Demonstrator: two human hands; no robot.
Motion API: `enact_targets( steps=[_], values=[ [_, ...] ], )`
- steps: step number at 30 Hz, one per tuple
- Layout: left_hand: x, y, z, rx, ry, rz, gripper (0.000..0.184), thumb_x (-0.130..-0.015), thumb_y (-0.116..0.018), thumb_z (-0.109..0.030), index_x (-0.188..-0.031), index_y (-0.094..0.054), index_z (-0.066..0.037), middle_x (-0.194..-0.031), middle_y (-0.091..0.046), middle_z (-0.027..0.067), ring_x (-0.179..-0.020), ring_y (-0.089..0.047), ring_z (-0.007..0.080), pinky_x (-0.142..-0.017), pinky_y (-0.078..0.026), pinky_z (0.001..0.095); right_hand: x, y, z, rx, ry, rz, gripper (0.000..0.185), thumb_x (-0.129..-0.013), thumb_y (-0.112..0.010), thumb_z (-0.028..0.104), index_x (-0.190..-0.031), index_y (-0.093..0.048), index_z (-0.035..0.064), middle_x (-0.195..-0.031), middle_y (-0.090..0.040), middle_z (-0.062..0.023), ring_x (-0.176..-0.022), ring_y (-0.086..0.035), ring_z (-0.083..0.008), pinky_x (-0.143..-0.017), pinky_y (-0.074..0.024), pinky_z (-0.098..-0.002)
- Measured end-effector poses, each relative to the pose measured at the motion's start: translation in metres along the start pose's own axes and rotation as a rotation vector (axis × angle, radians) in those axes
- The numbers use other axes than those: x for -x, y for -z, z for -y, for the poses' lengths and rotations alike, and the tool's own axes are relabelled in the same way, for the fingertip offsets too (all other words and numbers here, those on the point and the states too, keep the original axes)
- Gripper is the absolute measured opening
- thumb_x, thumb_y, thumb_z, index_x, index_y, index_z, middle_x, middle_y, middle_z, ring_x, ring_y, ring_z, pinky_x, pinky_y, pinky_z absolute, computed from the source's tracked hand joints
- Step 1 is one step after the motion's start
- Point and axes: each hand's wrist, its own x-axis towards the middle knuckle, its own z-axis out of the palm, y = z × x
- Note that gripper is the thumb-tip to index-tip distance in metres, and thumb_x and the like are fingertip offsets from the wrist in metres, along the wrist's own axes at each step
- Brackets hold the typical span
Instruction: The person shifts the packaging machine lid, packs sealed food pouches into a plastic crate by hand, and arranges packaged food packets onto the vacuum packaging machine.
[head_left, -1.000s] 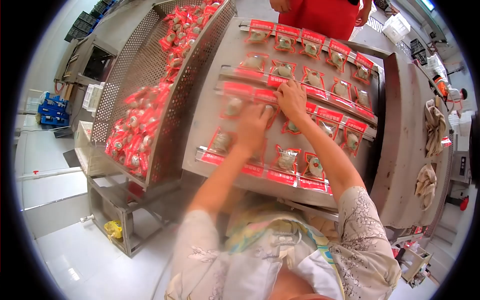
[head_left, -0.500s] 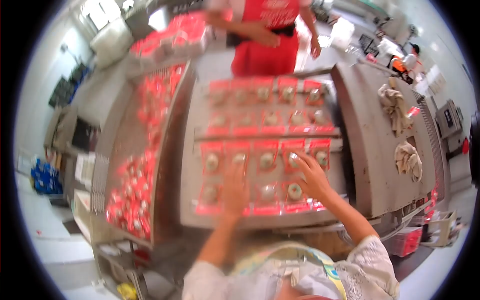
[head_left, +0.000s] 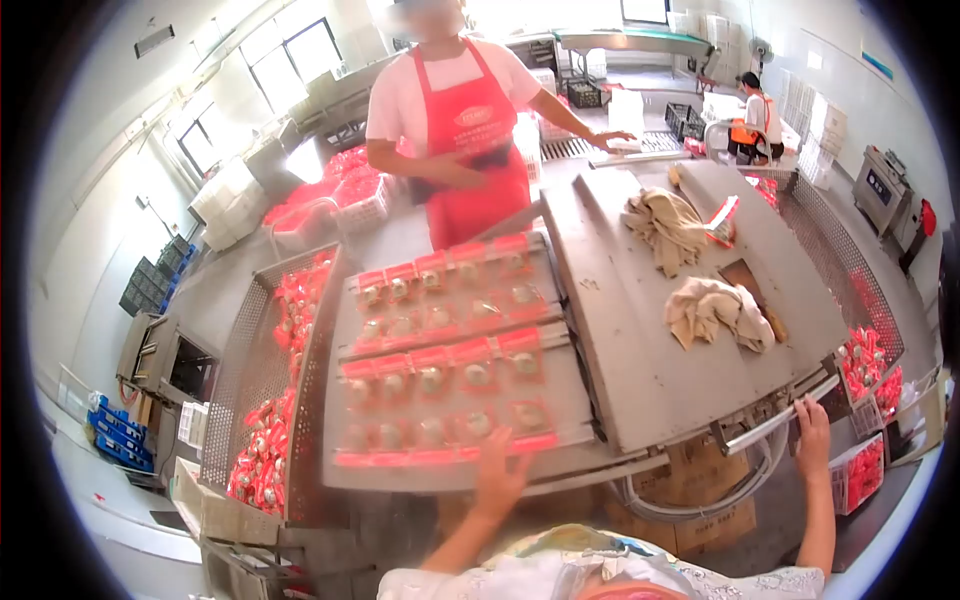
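Note:
Rows of red-edged clear packets (head_left: 432, 380), each with a roundish pale item inside, lie on a metal plate (head_left: 580, 400) with sealing bars. My left hand (head_left: 500, 475) is at the plate's front edge, beside the front row, its fingers apart and slightly blurred, with nothing seen in it. At the right, my right hand (head_left: 812, 425) is at the end of a metal bar handle (head_left: 780, 412) on the front of the machine's lid (head_left: 640, 370). Its fingers are partly bent, and whether they close on the handle is unclear.
A perforated trough (head_left: 235, 370) holding red packets stands left; another (head_left: 835, 250) is at the right. Two crumpled cloths (head_left: 665, 225) (head_left: 715, 312) lie on the lid. Across the machine stands a person in a red apron (head_left: 480, 120). Another person (head_left: 755, 120) sits farther back.
My right hand has left the packets and moved right to the lid's handle. My left hand has shifted to the plate's front edge. The view has turned upward and right.

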Motion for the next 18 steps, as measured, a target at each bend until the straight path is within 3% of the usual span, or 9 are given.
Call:
enact_targets(
  steps=[5,7,10,18],
  values=[
    [0.010,-0.020,-0.039,0.047,0.005,0.035,0.052,-0.079,-0.070,-0.014,-0.125,-0.049,-0.001,-0.125,-0.053,0.0199,-0.115,-0.050,0.0376,-0.099,-0.039,0.0446,-0.020,-0.040,-0.098,0.228,-0.014,-0.012,0.034,-0.075,-0.047,-0.002,-0.107,-0.057,-0.0009,-0.118,-0.055,-0.0189,-0.118,-0.045,-0.0388,-0.101,-0.0377,-0.0438],
    [0.012,-0.012,-0.059,0.065,0.004,0.044,0.053,-0.079,-0.070,-0.012,-0.126,-0.049,-0.001,-0.125,-0.053,0.0199,-0.116,-0.050,0.0373,-0.099,-0.039,0.0438,-0.035,-0.064,-0.132,0.220,-0.071,-0.101,0.020,-0.074,-0.049,0.001,-0.091,-0.058,-0.0024,-0.107,-0.057,-0.0191,-0.113,-0.048,-0.0379,-0.100,-0.0378,-0.0446],
    [0.017,-0.002,-0.073,0.098,-0.002,0.038,0.052,-0.078,-0.070,-0.010,-0.125,-0.050,-0.001,-0.125,-0.053,0.0194,-0.115,-0.050,0.0370,-0.098,-0.040,0.0429,-0.044,-0.071,-0.139,0.224,-0.046,-0.018,0.004,-0.069,-0.049,0.002,-0.073,-0.051,0.0022,-0.084,-0.052,-0.0159,-0.095,-0.052,-0.0350,-0.099,-0.0371,-0.0470],
    [0.005,0.020,-0.100,0.257,-0.183,0.017,0.046,-0.078,-0.071,-0.012,-0.120,-0.054,-0.002,-0.116,-0.059,0.0172,-0.106,-0.057,0.0346,-0.093,-0.045,0.0409,-0.035,-0.076,-0.147,0.298,-0.085,-0.074,0.005,-0.074,-0.049,0.004,-0.077,-0.052,0.0043,-0.088,-0.053,-0.0150,-0.097,-0.052,-0.0335,-0.097,-0.0402,-0.0416]
  ],
)
